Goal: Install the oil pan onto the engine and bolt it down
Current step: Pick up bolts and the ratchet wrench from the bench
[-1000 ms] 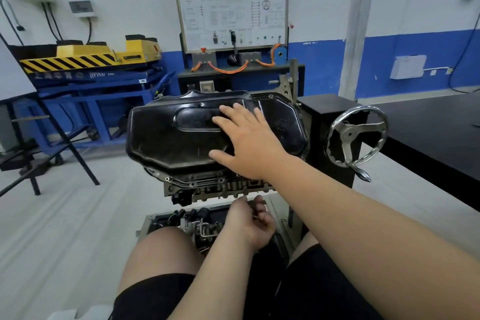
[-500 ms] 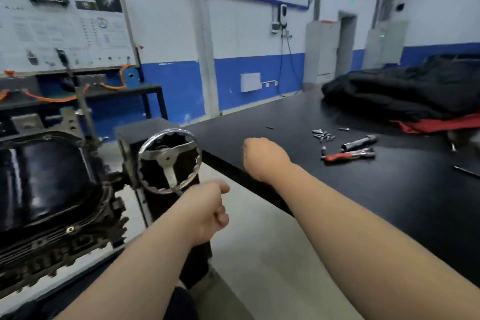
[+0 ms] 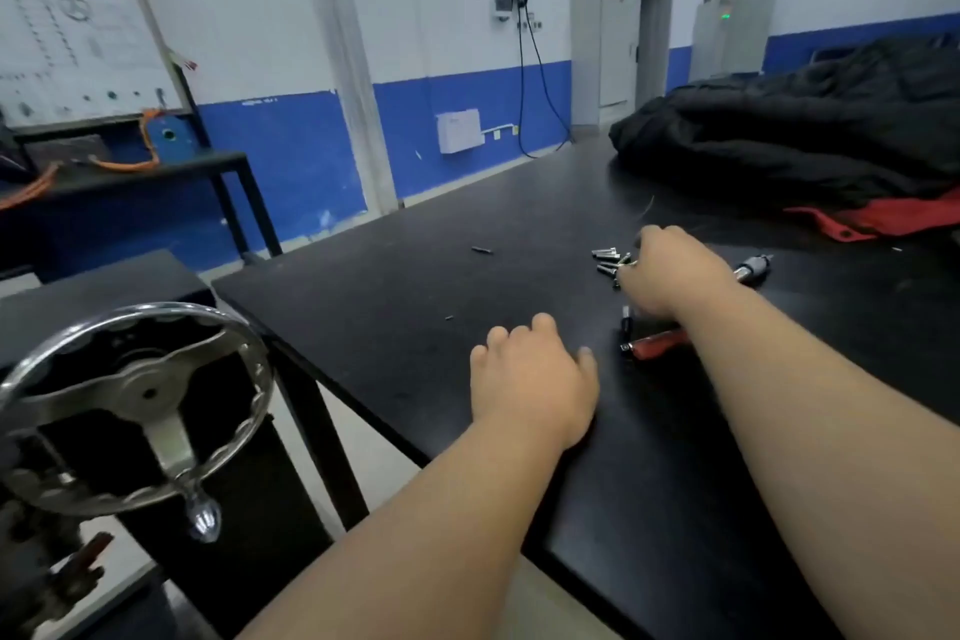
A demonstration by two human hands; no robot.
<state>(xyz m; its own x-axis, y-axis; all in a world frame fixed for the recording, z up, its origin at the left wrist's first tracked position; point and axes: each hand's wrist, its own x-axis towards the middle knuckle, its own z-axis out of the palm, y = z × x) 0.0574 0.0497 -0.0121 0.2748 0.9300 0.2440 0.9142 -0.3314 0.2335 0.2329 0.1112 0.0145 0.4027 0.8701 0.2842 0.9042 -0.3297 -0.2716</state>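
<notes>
Both hands have reached over the table (image 3: 415,276): left hand (image 3: 535,379) rests near its front edge, fingers curled under, grip unclear. Farther in, past a red tool (image 3: 660,343), right hand (image 3: 670,276) meets the bolts (image 3: 605,257) lying mid-table; whether it pinches one I cannot tell

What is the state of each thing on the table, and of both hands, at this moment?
left hand: rests on the black table, fingers loosely bent, nothing seen in it.
right hand: over the bolts, grip hidden.
bolts: lying loose in a small cluster.
red-handled tool: lying flat, partly under the right forearm.
handwheel: untouched.
black jacket: heaped at the far end.
</notes>
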